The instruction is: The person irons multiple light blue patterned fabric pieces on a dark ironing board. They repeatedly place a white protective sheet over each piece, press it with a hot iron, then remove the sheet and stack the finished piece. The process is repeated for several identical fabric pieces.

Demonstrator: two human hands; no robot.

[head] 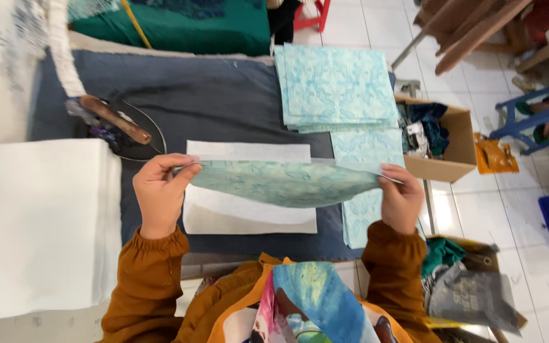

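A single head-worn camera is looking steeply down from above the person's chest onto the dark padded table (223, 95), facing away from the body. It is sitting close enough that the forearms are filling the lower frame, and the table's near edge is lying just below them. The tiled floor (478, 209) is showing past the table's right edge.

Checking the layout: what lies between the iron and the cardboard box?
In the head view, between the iron and the box lie the dark mat, a white sheet and stacked pale blue cloth.
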